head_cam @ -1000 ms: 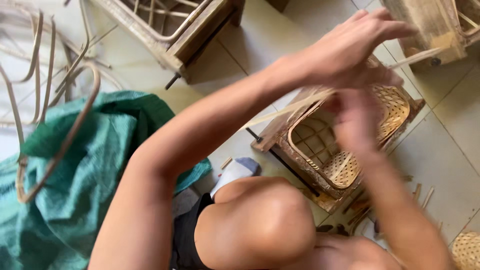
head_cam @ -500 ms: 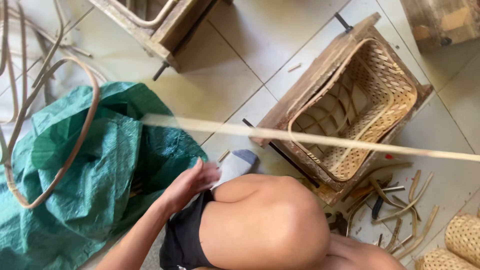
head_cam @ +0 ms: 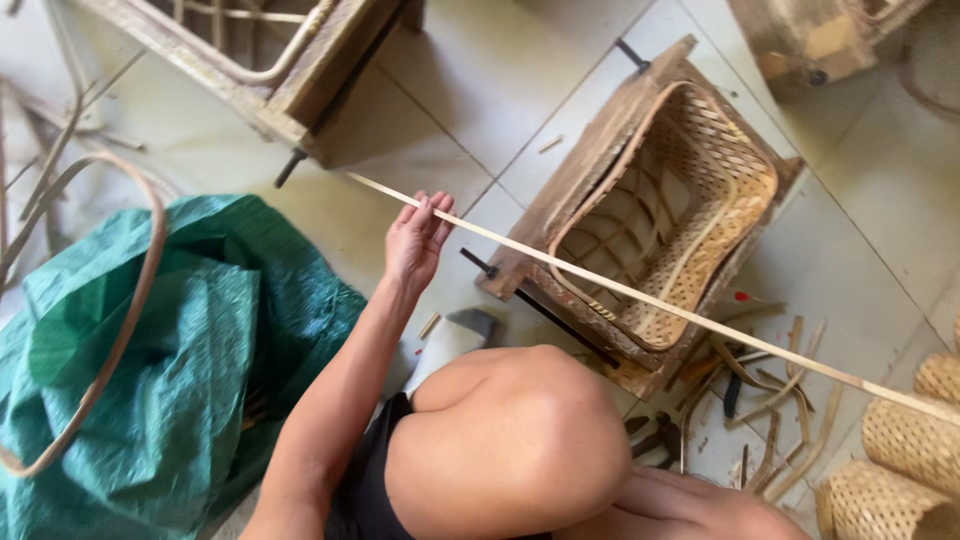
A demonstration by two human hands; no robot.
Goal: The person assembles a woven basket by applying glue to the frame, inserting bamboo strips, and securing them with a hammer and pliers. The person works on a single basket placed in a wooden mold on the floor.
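Observation:
A long, thin pale cane strip (head_cam: 640,296) runs slantwise from the upper left to the right edge, above the tiled floor. My left hand (head_cam: 415,240) pinches it close to its left end, fingers closed on it. Under the strip stands a half-woven basket (head_cam: 700,190) set inside a worn wooden frame (head_cam: 580,170). My right hand is out of view. My bent knee (head_cam: 510,440) fills the lower middle.
A crumpled green tarp (head_cam: 190,340) lies at the left with a curved cane hoop (head_cam: 140,270) over it. Another wooden frame (head_cam: 280,70) stands top left. Cane scraps (head_cam: 770,400) litter the floor at lower right, beside small woven baskets (head_cam: 910,440).
My hands have left the basket. The left hand dropped by my knee, then rose and took hold of the long strip near its left end. The right hand went out of view.

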